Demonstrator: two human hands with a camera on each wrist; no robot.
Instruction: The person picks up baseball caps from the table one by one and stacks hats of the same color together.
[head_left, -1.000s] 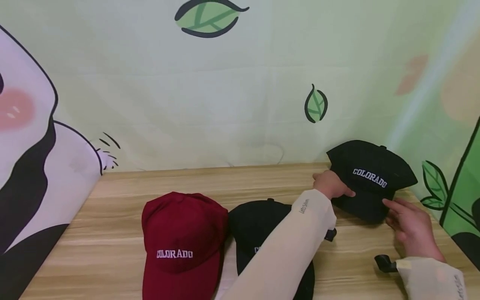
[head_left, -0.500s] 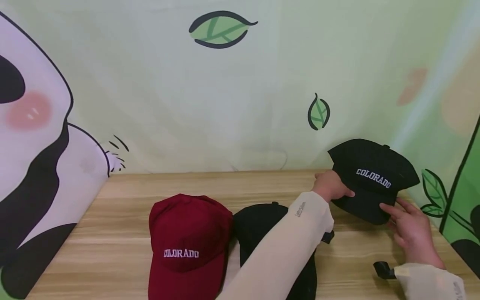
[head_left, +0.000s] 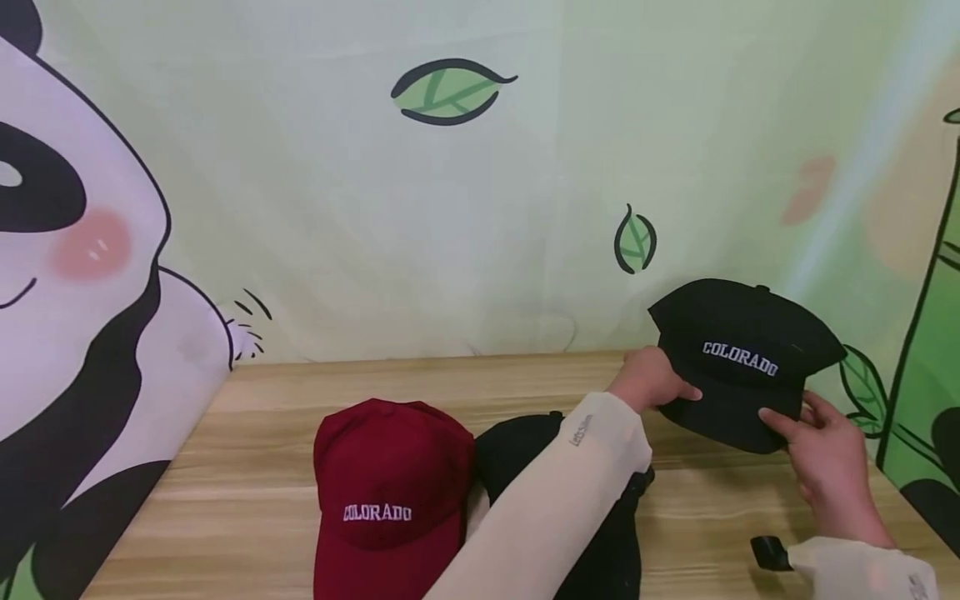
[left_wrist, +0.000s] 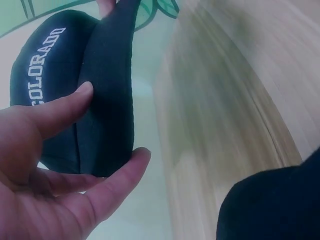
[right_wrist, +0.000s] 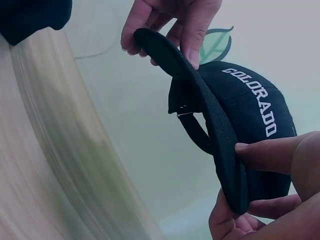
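A black baseball cap (head_left: pixel 738 333) with white COLORADO lettering is held up at the right rear of the table, its front facing me. My left hand (head_left: pixel 651 379) pinches one side of the brim, thumb on top and fingers beneath. On the other side, my right hand (head_left: pixel 828 446) pinches the brim the same way. In the left wrist view the brim (left_wrist: pixel 107 100) sits between thumb and fingers. The right wrist view shows the adjustment strap (right_wrist: pixel 194 132) at the cap's back and both hands at the brim.
A red COLORADO cap (head_left: pixel 390 475) lies on the wooden table (head_left: pixel 247 467) at front centre. Beside it lies another black cap (head_left: pixel 517 446), partly covered by my left sleeve (head_left: pixel 547 500). A printed panda-and-leaf backdrop (head_left: pixel 480 208) stands behind the table.
The head view has tilted up and shifted slightly left. Both hands keep their pinch on the black cap's brim, and the cap has been raised a little off the table.
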